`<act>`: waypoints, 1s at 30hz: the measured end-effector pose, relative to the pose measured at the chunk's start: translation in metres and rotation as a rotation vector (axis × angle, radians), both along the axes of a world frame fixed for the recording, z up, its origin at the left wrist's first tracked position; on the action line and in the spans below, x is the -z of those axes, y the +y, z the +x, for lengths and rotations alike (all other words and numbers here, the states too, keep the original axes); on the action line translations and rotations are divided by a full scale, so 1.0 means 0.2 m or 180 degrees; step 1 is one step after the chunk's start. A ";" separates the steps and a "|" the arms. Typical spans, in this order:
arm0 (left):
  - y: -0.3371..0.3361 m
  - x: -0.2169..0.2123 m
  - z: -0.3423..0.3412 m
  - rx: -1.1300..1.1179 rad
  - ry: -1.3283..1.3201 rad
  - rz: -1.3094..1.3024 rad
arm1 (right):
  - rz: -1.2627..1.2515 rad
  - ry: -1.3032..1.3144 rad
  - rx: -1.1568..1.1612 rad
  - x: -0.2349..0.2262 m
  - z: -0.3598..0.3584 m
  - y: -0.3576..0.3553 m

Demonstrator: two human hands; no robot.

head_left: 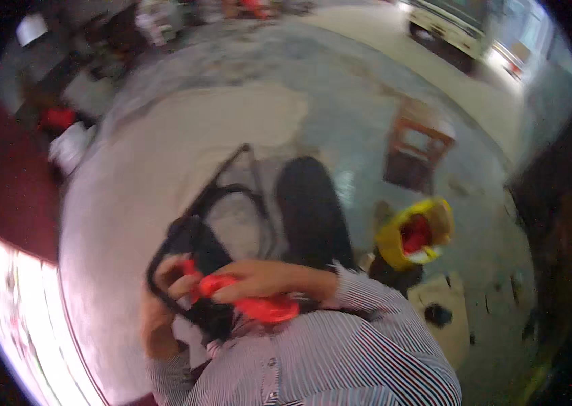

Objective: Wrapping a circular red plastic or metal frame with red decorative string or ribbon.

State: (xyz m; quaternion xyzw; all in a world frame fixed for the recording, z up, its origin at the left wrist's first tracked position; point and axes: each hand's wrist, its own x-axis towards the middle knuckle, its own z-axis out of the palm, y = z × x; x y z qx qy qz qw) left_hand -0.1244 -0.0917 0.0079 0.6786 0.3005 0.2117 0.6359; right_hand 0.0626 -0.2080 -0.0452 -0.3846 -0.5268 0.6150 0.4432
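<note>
A bright red sheet of thin, crumpled plastic or cloth (269,309) hangs below my right hand (252,279), whose fingers are closed on it. My left hand (169,276) pinches a narrow part of the same red material beside a black tubular frame (194,205). That frame lies tilted across my left leg, with a curved bar inside its outer loop. The left forearm passes close by the frame's near end; whether the left hand also grips the tube is hard to tell. Blur hides the finer detail of the fingers.
At my right stands a yellow container (389,242) with red material inside, near a flat tan piece (440,318) bearing a dark round object (437,314). Farther off is a brown wooden stool (416,145). A vehicle (450,27) stands at the far right.
</note>
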 end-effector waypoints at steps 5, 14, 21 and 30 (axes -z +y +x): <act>-0.03 -0.02 0.10 0.0119 -0.0183 -0.0639 | -0.0776 0.0575 0.0869 -0.13 0.17 -0.12; -0.12 0.06 0.07 -0.0469 -0.1453 -0.1615 | 0.0150 0.2156 0.1440 -0.07 0.42 0.04; -0.10 0.11 0.06 -0.0554 -0.1567 -0.1392 | 0.0894 0.3036 0.1942 0.00 0.61 0.07; -0.14 0.16 0.05 -0.0320 -0.2170 -0.2345 | 0.0095 0.0181 0.0334 -0.27 0.07 0.06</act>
